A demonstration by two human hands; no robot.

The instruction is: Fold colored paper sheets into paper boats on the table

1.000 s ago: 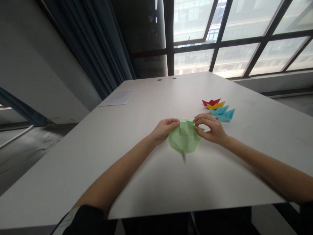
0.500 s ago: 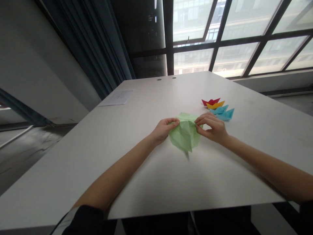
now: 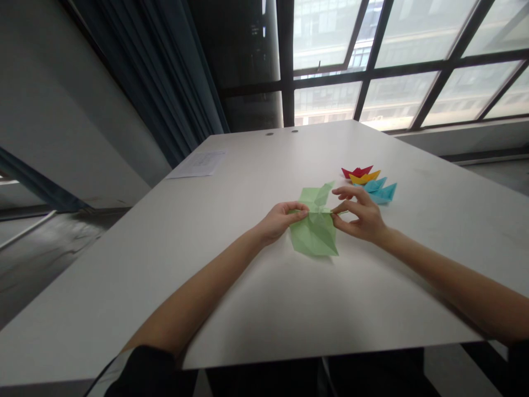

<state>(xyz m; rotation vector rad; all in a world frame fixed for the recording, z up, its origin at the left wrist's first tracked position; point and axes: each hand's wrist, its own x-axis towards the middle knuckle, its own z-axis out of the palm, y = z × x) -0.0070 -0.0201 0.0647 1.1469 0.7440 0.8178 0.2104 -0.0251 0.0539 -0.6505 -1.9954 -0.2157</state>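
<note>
A creased sheet of light green paper (image 3: 314, 236) is held between my two hands, just above or on the table; I cannot tell which. My left hand (image 3: 278, 221) pinches its left side between thumb and fingers. On the right side, my right hand (image 3: 359, 215) pinches a fold with thumb and index finger, its other fingers raised. One green flap stands up at the back, near the right fingertips. Just beyond my right hand sit folded paper boats: a red boat (image 3: 357, 172), a yellow boat (image 3: 365, 177) and light blue folded paper (image 3: 382, 193).
The white table (image 3: 248, 309) stretches out toward the windows. A printed sheet (image 3: 198, 164) lies at its far left edge. Two round dark grommets are set near the far edge. A blue curtain (image 3: 165, 71) hangs at the left.
The green paper has opened out flatter, its near point shifting right, and a flap now rises at the back. My right hand's upper fingers have lifted off the paper.
</note>
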